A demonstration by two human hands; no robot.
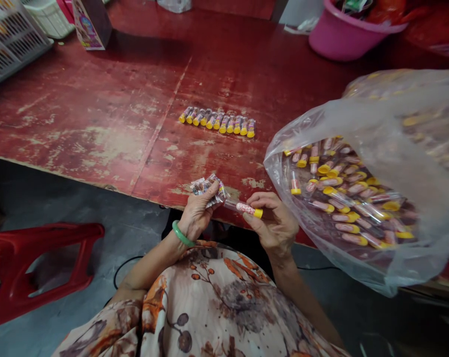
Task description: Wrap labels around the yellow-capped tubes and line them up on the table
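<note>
My left hand (200, 210), with a green bangle (182, 234) at the wrist, is closed on a bunch of printed plastic wrappers (211, 188). Between finger and thumb, my right hand (274, 220) grips a clear tube (245, 207) with a yellow cap and pink-white bits inside. The tube's clear end points at the wrappers; whether it has entered one I cannot tell. Farther back on the red table (135, 99) lies a row of several yellow-capped tubes (219, 121) with printed wraps.
On the right, a large clear plastic bag (380, 267) holds many loose yellow-capped tubes (336, 183). A pink tub (345, 32) stands at the back right. White baskets (14, 39) and a printed carton (92, 25) are at the back left. A red stool (56, 230) stands by the table's front edge.
</note>
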